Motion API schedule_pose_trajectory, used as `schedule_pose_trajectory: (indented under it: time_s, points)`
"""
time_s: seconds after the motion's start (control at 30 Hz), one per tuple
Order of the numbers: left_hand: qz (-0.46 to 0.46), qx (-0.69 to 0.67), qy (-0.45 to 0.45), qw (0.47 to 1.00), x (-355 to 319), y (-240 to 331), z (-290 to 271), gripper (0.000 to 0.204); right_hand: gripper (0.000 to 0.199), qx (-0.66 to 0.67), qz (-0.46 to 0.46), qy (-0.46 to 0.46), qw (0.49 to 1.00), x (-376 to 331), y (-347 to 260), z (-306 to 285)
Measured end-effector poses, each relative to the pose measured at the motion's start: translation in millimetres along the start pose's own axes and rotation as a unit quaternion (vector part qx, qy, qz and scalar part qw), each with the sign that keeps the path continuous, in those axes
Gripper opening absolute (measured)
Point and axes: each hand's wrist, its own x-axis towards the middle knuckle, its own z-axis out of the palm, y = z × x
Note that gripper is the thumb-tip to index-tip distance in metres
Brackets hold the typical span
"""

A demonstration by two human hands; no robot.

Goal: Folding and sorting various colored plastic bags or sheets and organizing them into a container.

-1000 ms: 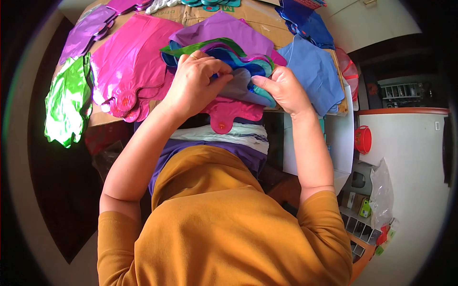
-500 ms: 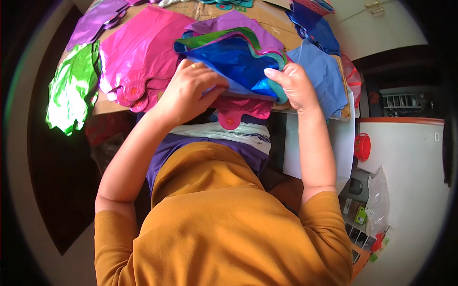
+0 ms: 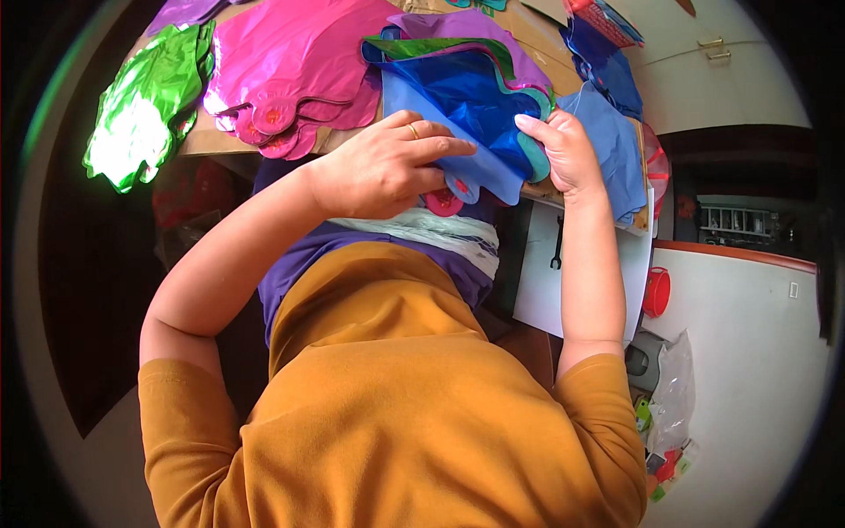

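A fanned stack of flat foil balloons in blue (image 3: 449, 92), green, teal and purple lies at the table's near edge. My right hand (image 3: 570, 151) pinches the stack's right side, thumb on top over the teal and blue edges. My left hand (image 3: 387, 167) is at the stack's near left, fingers stretched over a light blue foil balloon (image 3: 488, 163) and touching it. That balloon's round tab (image 3: 462, 187) hangs over the table edge, above a pink tab (image 3: 443, 203). My left thumb is partly hidden.
Pink foil balloons (image 3: 308, 53) lie piled to the left, with shiny green ones (image 3: 150, 101) beyond them. More light blue ones (image 3: 607, 145) lie right of my right hand. Cardboard (image 3: 216, 132) covers the table. A red basket (image 3: 657, 292) is at the right.
The light blue balloon now shows below the blue one and covers most of the pink one's tab end. My left hand's fingers have straightened. The whole view has shifted a little.
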Motion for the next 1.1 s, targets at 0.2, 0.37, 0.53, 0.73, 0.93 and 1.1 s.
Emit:
schedule_pose_trajectory:
  time_s: [0.2,0.37,0.53,0.73,0.93,1.1]
  points:
    - [0.042,0.041,-0.020,0.998,-1,-2,-1,0.018,0.026,0.009,0.016,0.002,1.000,0,3,-3]
    - [-0.029,-0.075,0.066,0.995,5,-14,11,0.015,0.017,-0.008,0.027,-0.029,0.999,7,13,-20]
    - [-0.322,-0.211,-0.012,0.923,24,-17,1,0.021,0.014,0.025,0.037,-0.010,0.999,7,6,-5]
    - [-0.344,-0.248,-0.003,0.906,32,-2,-12,0.046,0.011,0.052,0.055,-0.007,0.997,3,0,-2]
    - [-0.266,-0.117,0.105,0.951,37,-19,3,0.030,0.013,0.014,0.044,-0.047,0.998,-4,-14,-2]
    - [-0.122,0.159,0.155,0.967,64,-15,5,0.034,0.027,0.068,0.030,-0.070,0.995,-8,-14,6]
